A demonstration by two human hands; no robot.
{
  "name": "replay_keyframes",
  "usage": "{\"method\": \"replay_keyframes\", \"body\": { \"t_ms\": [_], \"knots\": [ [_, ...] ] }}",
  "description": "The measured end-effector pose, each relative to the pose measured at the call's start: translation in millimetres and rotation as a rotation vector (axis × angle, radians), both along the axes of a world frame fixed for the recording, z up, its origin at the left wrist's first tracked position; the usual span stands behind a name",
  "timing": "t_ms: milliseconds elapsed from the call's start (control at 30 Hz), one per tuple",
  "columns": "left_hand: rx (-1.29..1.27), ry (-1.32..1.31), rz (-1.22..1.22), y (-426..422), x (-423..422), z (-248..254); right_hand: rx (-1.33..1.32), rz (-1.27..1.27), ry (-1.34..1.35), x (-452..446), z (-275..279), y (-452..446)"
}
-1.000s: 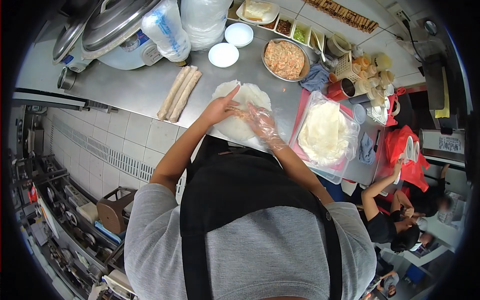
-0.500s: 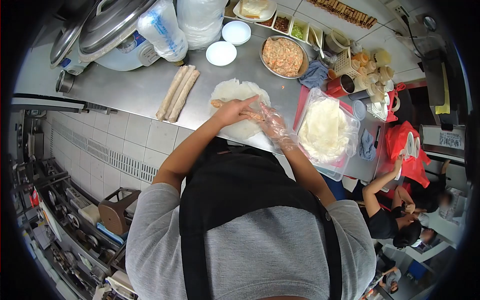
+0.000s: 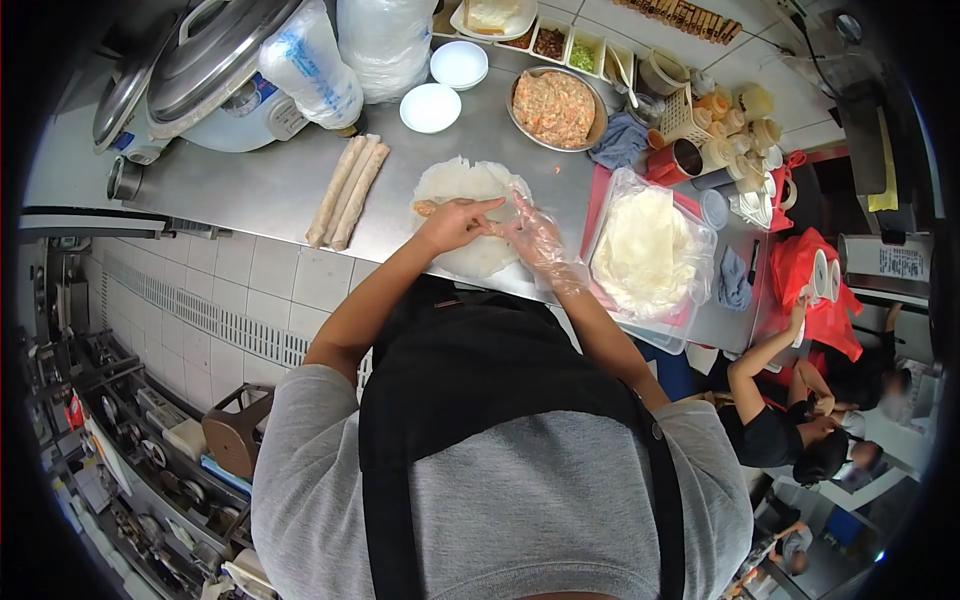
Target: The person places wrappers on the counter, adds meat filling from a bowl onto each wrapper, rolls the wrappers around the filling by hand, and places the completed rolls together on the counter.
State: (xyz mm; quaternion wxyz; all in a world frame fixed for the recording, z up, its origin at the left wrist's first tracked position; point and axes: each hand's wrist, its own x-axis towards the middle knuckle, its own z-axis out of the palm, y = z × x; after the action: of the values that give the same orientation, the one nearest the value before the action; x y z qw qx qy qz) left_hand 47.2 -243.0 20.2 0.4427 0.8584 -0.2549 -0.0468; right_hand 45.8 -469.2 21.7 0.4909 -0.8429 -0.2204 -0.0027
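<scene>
Head view: the left hand [image 3: 462, 222] and the right hand [image 3: 537, 240], the latter in a clear plastic glove, meet over a thin white wrapper [image 3: 460, 180] that lies flat on the steel tabletop [image 3: 240, 180], close to its front edge. A bit of orange filling [image 3: 426, 208] shows on the wrapper just left of the left hand. Both index fingers reach out over the sheet, their tips near each other; I cannot tell whether either grip is closed on anything, since the hands hide what is below them.

Left of the wrapper, 3 long pale rolls [image 3: 346, 195] lie side by side. Beyond it stand 2 white dishes [image 3: 431, 108] and, farther right, a metal bowl [image 3: 601, 125] of orange mixture [image 3: 555, 105] beside a blue-grey cloth [image 3: 620, 141]. To the right, a clear plastic tray [image 3: 660, 336] holds more white sheets [image 3: 642, 250].
</scene>
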Motion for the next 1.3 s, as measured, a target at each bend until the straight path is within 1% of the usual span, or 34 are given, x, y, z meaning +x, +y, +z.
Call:
{"method": "replay_keyframes", "body": {
  "t_ms": [67,100,167,200,300,367,400,467,567,600,667,700,767,800,867,900,967,1067,1100,1167,1267,1300],
  "knots": [
    [0.054,0.023,-0.012,2.9,2.5,0.1,-0.305,0.002,0.04,3.5,-3.2,1.2],
    [0.055,0.02,-0.009,2.6,2.7,5.7,-0.304,0.005,0.036,3.6,1.3,2.4],
    [0.003,0.025,0.024,-1.7,-3.3,20.4,-0.283,-0.076,0.076,-4.5,18.5,7.5],
    [0.001,0.028,0.025,-4.2,-4.1,16.3,-0.285,-0.074,0.078,-4.3,13.7,11.0],
    [0.003,-0.018,0.01,-10.0,-1.4,7.8,-0.313,-0.014,-0.079,1.8,5.1,16.9],
    [0.041,0.131,-0.022,-9.9,-0.8,7.5,-0.356,0.059,0.105,1.5,5.0,11.9],
    [0.041,0.132,-0.021,-9.4,-1.2,7.5,-0.355,0.06,0.105,0.0,0.9,8.3],
    [0.084,0.13,-0.013,-9.9,-1.6,8.4,-0.374,0.073,-0.066,-2.7,-17.2,-3.9],
    [0.079,0.151,-0.013,-8.9,-1.0,9.9,-0.321,0.097,-0.106,-0.1,-26.6,-21.5],
    [0.078,0.15,-0.014,-8.4,-0.8,9.4,-0.322,0.096,-0.106,-1.0,-20.5,-22.2],
    [0.068,0.153,0.0,-7.1,-0.7,8.6,-0.35,0.029,0.022,-4.0,-7.8,-24.6],
    [0.067,0.153,-0.002,-6.8,-0.9,6.1,-0.351,0.027,0.022,-3.7,-4.1,-27.3],
    [0.088,-0.051,0.002,-6.9,-2.4,0.7,-0.464,0.065,0.059,-3.7,3.2,-32.8],
    [0.088,-0.05,0.002,-9.2,-3.6,-0.1,-0.464,0.066,0.06,-5.7,12.8,-32.5],
    [0.017,-0.061,0.013,-17.8,-5.5,0.1,-0.307,0.006,0.102,-9.7,31.9,-31.5],
    [0.016,-0.06,0.011,-22.5,-6.5,0.2,-0.307,0.005,0.103,-8.7,28.7,-32.6],
    [0.031,0.018,0.028,-30.5,-7.9,0.6,-0.109,-0.038,0.215,-5.1,22.0,-34.8],
    [0.0,-0.007,0.012,-31.4,-6.3,-5.3,-0.039,-0.079,0.166,-8.4,29.9,-20.3],
    [0.002,-0.008,0.011,-29.5,-7.3,0.0,-0.037,-0.08,0.166,-6.8,24.0,-20.5],
    [0.015,-0.159,0.065,-21.8,-11.3,11.6,-0.216,-0.039,0.174,-3.4,12.6,-19.9],
    [0.063,-0.154,0.099,2.7,-20.7,21.9,-0.227,-0.091,0.233,-3.1,16.1,-23.7],
    [0.064,-0.152,0.102,13.7,-25.8,20.0,-0.228,-0.088,0.234,-2.2,25.5,-20.3]
  ]
}}
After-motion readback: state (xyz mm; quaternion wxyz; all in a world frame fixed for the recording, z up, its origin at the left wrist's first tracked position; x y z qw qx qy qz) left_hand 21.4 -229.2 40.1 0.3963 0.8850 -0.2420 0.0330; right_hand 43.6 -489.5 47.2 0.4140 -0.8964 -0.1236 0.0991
